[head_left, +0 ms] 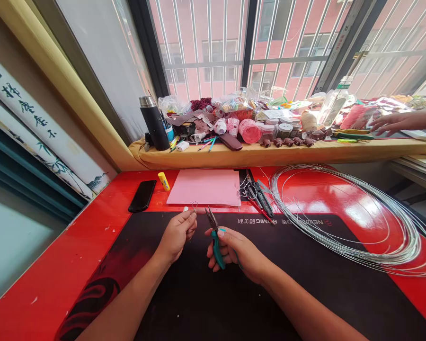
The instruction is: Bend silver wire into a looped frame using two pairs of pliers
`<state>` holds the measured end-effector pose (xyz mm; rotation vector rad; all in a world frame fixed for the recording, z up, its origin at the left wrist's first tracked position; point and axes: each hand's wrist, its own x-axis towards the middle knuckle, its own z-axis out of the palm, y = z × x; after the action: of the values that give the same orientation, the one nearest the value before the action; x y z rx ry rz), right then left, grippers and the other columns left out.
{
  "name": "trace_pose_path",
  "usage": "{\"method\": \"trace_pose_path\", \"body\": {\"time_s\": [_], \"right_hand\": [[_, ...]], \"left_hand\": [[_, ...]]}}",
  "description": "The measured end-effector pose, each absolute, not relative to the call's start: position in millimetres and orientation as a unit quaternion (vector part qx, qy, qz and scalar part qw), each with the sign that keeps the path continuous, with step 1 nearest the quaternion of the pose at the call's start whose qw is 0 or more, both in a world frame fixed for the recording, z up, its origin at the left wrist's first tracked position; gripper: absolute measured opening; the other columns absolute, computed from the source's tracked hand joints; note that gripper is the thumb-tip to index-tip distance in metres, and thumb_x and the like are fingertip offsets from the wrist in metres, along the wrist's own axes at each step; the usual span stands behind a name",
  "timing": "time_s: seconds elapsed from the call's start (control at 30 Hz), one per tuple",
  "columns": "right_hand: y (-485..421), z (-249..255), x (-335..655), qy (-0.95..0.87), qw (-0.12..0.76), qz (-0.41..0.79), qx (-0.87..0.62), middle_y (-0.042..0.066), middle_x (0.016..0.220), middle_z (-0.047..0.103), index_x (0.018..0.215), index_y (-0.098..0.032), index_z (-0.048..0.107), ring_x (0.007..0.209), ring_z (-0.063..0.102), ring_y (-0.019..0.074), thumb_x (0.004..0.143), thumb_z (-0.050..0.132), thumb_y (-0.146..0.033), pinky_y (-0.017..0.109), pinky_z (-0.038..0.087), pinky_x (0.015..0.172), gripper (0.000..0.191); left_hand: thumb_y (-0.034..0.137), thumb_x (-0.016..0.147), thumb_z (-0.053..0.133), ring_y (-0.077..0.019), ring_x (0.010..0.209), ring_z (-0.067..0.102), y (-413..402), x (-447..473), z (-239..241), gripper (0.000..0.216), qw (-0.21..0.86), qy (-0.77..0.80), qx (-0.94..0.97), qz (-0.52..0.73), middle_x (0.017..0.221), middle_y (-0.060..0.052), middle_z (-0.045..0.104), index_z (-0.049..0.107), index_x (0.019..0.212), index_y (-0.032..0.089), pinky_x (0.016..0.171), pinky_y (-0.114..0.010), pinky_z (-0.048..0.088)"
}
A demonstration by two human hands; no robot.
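Between the thumb and fingers of my left hand is pinched a short piece of wire, its upper end bent into a small loop. My right hand grips a pair of needle-nose pliers with teal handles. The pliers' jaws point up and slightly left, a little apart at the tips, and stand just right of the wire without touching it. Both hands are above the black desk mat. A large coil of silvery wire lies to the right.
Pink paper sheets, a glue stick and a black phone lie behind the mat. Scissors and a utility knife sit beside the paper. A thermos stands on the cluttered sill; another person's hand reaches over its right end.
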<state>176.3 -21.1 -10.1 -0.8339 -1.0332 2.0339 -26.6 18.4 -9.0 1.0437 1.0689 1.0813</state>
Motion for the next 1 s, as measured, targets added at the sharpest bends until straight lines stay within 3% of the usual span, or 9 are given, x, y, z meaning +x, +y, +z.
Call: {"method": "trace_pose_path", "body": {"time_s": [0.17,0.37,0.53,0.8,1.0], "right_hand": [[-22.5,-11.4,175.7,-0.419,0.337,0.768,-0.348,0.006,0.088,0.071,0.119,-0.017,0.062,0.073,0.072,0.0213,0.093,0.062,-0.058,0.037,0.056,0.071,0.049],[-23.5,-8.9,175.4,-0.427,0.328,0.763,-0.358,0.005,0.088,0.070,0.118,-0.017,0.060,0.075,0.072,0.0208,0.091,0.063,-0.061,0.036,0.056,0.072,0.052],[-23.0,-9.5,174.6,-0.427,0.323,0.762,-0.363,0.004,0.084,0.069,0.116,-0.017,0.060,0.069,0.070,0.0189,0.088,0.065,-0.064,0.035,0.056,0.070,0.055],[-22.8,-9.1,176.3,-0.416,0.308,0.777,-0.357,0.002,0.074,0.066,0.112,-0.017,0.062,0.056,0.064,0.0159,0.092,0.060,-0.059,0.027,0.052,0.051,0.046],[-23.8,-11.6,173.6,-0.424,0.323,0.764,-0.364,0.004,0.077,0.069,0.112,-0.017,0.061,0.059,0.068,0.0171,0.091,0.063,-0.061,0.028,0.055,0.055,0.048]], "left_hand": [[0.053,0.086,0.070,-0.0069,0.050,0.022,15.2,-24.5,-9.4,0.044,0.605,0.460,0.470,0.449,0.059,0.009,0.036,0.069,0.104,0.013,0.048,-0.024,0.013],[0.053,0.085,0.072,-0.0075,0.052,0.022,13.9,-21.8,-9.7,0.039,0.610,0.454,0.486,0.431,0.060,0.008,0.034,0.068,0.086,0.014,0.048,-0.025,0.014],[0.057,0.081,0.074,-0.0081,0.053,0.022,13.4,-19.9,-6.3,0.050,0.618,0.459,0.486,0.413,0.060,0.009,0.031,0.073,0.103,0.012,0.048,-0.025,0.013],[0.055,0.080,0.076,-0.0074,0.051,0.020,11.4,-19.9,-3.4,0.053,0.652,0.453,0.466,0.390,0.058,0.009,0.029,0.077,0.109,0.011,0.048,-0.025,0.012],[0.057,0.081,0.074,-0.0081,0.051,0.021,11.6,-19.1,-7.5,0.054,0.635,0.458,0.475,0.402,0.058,0.008,0.031,0.076,0.110,0.011,0.048,-0.026,0.013]]}}
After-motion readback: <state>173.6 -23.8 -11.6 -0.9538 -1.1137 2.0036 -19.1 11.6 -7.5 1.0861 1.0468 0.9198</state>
